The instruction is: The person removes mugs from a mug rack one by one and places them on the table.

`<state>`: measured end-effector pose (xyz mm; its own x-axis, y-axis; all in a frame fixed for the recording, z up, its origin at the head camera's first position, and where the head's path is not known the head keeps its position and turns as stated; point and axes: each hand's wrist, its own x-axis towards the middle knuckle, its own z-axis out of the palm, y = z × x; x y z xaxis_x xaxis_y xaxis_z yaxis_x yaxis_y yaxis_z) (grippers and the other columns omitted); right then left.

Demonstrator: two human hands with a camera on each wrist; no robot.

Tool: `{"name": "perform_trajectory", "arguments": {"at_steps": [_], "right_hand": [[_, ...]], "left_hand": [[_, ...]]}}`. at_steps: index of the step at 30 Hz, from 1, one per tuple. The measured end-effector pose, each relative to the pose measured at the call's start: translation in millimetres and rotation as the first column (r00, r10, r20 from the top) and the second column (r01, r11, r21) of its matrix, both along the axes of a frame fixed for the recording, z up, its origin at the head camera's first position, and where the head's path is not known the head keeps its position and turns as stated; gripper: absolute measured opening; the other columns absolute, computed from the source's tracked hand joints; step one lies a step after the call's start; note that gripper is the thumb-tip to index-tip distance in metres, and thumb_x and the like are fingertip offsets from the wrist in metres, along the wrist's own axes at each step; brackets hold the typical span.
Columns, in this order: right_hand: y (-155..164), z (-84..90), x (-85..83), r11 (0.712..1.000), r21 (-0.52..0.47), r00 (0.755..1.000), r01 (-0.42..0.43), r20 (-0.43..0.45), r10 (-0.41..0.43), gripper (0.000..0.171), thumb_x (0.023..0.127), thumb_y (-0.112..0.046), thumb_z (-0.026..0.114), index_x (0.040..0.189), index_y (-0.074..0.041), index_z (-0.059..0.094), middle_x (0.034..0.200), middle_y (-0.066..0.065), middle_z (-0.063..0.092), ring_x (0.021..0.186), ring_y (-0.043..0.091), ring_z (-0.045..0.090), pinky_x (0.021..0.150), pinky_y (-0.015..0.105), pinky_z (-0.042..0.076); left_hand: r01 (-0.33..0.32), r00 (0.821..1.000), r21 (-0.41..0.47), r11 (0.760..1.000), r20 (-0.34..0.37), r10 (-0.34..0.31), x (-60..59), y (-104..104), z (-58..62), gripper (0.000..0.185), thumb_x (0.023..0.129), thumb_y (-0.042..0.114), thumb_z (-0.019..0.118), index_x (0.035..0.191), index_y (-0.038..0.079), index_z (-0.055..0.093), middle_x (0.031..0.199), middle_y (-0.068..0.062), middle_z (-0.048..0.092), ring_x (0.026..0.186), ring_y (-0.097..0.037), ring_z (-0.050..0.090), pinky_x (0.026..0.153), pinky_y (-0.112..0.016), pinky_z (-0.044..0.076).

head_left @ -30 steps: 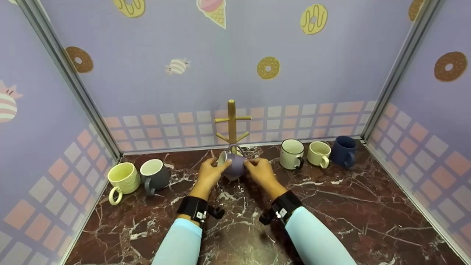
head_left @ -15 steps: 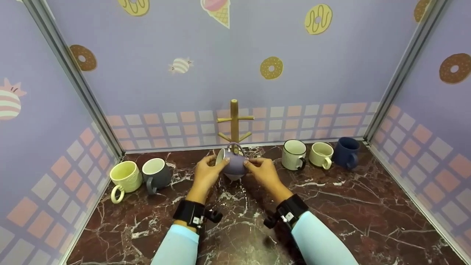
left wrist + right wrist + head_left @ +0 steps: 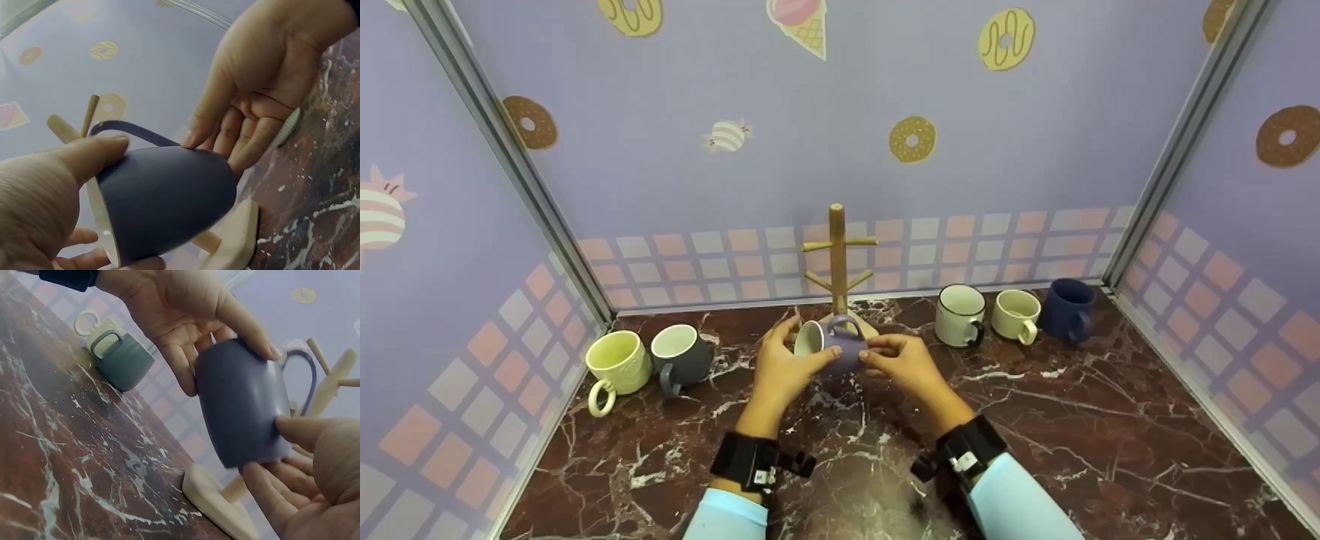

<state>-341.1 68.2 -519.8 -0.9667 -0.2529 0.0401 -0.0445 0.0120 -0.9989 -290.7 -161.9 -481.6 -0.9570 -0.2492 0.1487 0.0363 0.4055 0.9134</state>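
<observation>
Both hands hold a purple mug [image 3: 846, 358] on its side in front of a wooden mug tree [image 3: 838, 259]. Its pale open end faces left and its handle [image 3: 846, 322] points up and back. My left hand [image 3: 786, 367] grips the rim end, the thumb on the outer wall. At the base end, my right hand [image 3: 909, 366] pinches the mug between thumb and fingers. The left wrist view shows the mug's dark side [image 3: 169, 197] with a thumb near the handle. In the right wrist view, fingers of both hands meet the mug's wall [image 3: 242, 399].
On the left stand a yellow mug [image 3: 619, 364] and a dark grey mug [image 3: 684, 364]. Along the right stand a white ribbed mug [image 3: 955, 319], a small cream mug [image 3: 1011, 311] and a navy mug [image 3: 1061, 315]. Patterned panels enclose the marbled tabletop [image 3: 1110, 435].
The purple mug has come down and slightly toward me, away from the tree's post, whose base now shows behind it. Its open end has turned more into view. Both hands moved along with it.
</observation>
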Motion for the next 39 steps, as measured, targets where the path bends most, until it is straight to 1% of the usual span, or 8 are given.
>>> {"name": "perform_trajectory", "arguments": {"at_steps": [5, 10, 16, 21, 27, 31, 35, 39], "right_hand": [[12, 1.1, -2.1, 0.992, -0.112, 0.995, -0.060, 0.075, 0.068, 0.026, 0.110, -0.001, 0.069, 0.132, 0.011, 0.074, 0.113, 0.018, 0.085, 0.094, 0.024, 0.086, 0.098, 0.054, 0.071], [20, 1.6, -2.4, 0.961, -0.235, 0.964, -0.149, 0.180, 0.193, 0.027, 0.120, -0.023, 0.059, 0.134, -0.004, 0.073, 0.112, 0.003, 0.080, 0.096, 0.018, 0.083, 0.094, 0.051, 0.073], [31, 3.6, 2.3, 0.816, -0.321, 0.850, -0.481, 0.059, 0.524, 0.044, 0.119, -0.045, 0.057, 0.146, -0.011, 0.066, 0.123, 0.005, 0.082, 0.095, 0.019, 0.082, 0.082, 0.037, 0.072], [38, 6.8, 3.2, 0.688, -0.351, 0.750, -0.635, -0.066, 0.659, 0.042, 0.111, -0.044, 0.074, 0.140, -0.013, 0.075, 0.128, 0.005, 0.082, 0.105, 0.017, 0.083, 0.090, 0.032, 0.071], [41, 6.5, 4.6, 0.640, -0.350, 0.709, -0.684, -0.113, 0.696, 0.044, 0.103, -0.044, 0.086, 0.133, -0.012, 0.080, 0.127, 0.003, 0.082, 0.113, 0.015, 0.081, 0.098, 0.033, 0.070], [41, 6.7, 5.5, 0.611, -0.352, 0.689, -0.709, -0.160, 0.707, 0.045, 0.099, -0.037, 0.091, 0.135, -0.013, 0.079, 0.129, 0.002, 0.083, 0.117, 0.015, 0.080, 0.103, 0.033, 0.068], [40, 10.9, 7.6, 0.640, -0.331, 0.713, -0.694, -0.191, 0.675, 0.051, 0.093, -0.027, 0.097, 0.138, -0.013, 0.077, 0.132, 0.004, 0.083, 0.120, 0.017, 0.080, 0.107, 0.035, 0.067], [36, 20.8, 13.2, 0.787, -0.263, 0.829, -0.558, -0.142, 0.541, 0.076, 0.083, -0.023, 0.103, 0.149, -0.005, 0.069, 0.139, 0.009, 0.077, 0.124, 0.024, 0.077, 0.110, 0.041, 0.067]], "left_hand": [[0.046, 0.998, -0.012, 0.999, -0.038, -0.046, 9.6, 2, 7.2, 0.084, 0.077, 0.033, 0.105, 0.148, 0.008, 0.070, 0.150, -0.022, 0.062, 0.129, -0.039, 0.067, 0.115, -0.056, 0.059], [0.178, 0.980, -0.082, 0.981, -0.072, -0.184, 20.7, 4, 23.2, 0.088, 0.074, 0.034, 0.107, 0.150, 0.013, 0.070, 0.137, -0.012, 0.064, 0.115, -0.031, 0.070, 0.098, -0.048, 0.067], [0.304, 0.942, -0.123, 0.945, -0.111, -0.317, 38.7, 6, 45.7, 0.099, 0.069, 0.031, 0.109, 0.158, 0.020, 0.067, 0.139, -0.004, 0.064, 0.118, -0.027, 0.068, 0.105, -0.052, 0.063], [0.373, 0.915, -0.088, 0.923, -0.130, -0.382, 46.9, 6, 55.5, 0.117, 0.068, 0.025, 0.109, 0.171, 0.030, 0.052, 0.147, 0.000, 0.067, 0.126, -0.028, 0.068, 0.109, -0.053, 0.062], [0.432, 0.889, -0.028, 0.901, -0.157, -0.431, 48.9, 5, 53.3, 0.116, 0.074, 0.023, 0.107, 0.173, 0.024, 0.049, 0.152, -0.005, 0.069, 0.127, -0.027, 0.070, 0.111, -0.050, 0.064], [0.433, 0.891, 0.034, 0.901, -0.166, -0.422, 49.5, 5, 52.5, 0.108, 0.077, 0.021, 0.107, 0.170, 0.018, 0.053, 0.152, -0.011, 0.069, 0.131, -0.030, 0.069, 0.116, -0.053, 0.063], [0.359, 0.922, 0.059, 0.932, -0.176, -0.344, 50.7, 7, 52.6, 0.093, 0.080, 0.020, 0.105, 0.162, 0.013, 0.062, 0.149, -0.014, 0.070, 0.136, -0.032, 0.070, 0.117, -0.051, 0.063], [0.207, 0.962, 0.047, 0.977, -0.194, -0.195, 56.3, 13, 59.4, 0.057, 0.088, 0.019, 0.099, 0.140, 0.009, 0.077, 0.134, -0.012, 0.074, 0.124, -0.029, 0.074, 0.109, -0.042, 0.067]]}}
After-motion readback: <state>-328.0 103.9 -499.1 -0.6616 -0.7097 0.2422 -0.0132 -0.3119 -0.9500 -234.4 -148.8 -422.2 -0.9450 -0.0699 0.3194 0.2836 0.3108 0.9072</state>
